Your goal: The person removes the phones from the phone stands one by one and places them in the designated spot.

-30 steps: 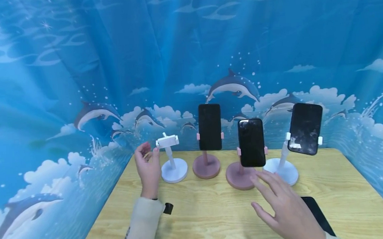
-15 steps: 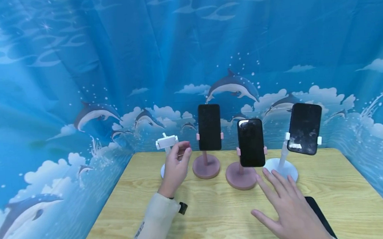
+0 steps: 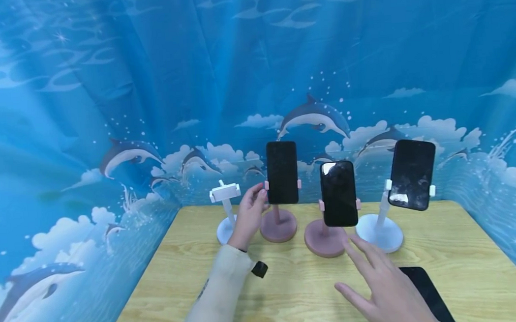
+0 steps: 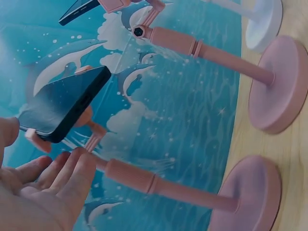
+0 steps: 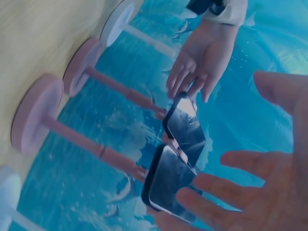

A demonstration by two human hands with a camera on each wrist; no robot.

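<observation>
Currently left hand (image 3: 249,216) loose, holding nothing; phone (image 3: 282,173) in pink stand (image 3: 278,227) just to its right, contact unclear. Right hand (image 3: 384,282) spread, empty, well apart. Careless sideways bump could topple stand.

- Phone screens (image 3: 339,195): glossy, glass-like
- Pink stands (image 3: 279,228): smooth matt plastic
- White stands (image 3: 388,232): smooth plastic
- Table (image 3: 168,294): light wood-grain
- Backdrop (image 3: 235,83): printed cloth, faint sheen
</observation>
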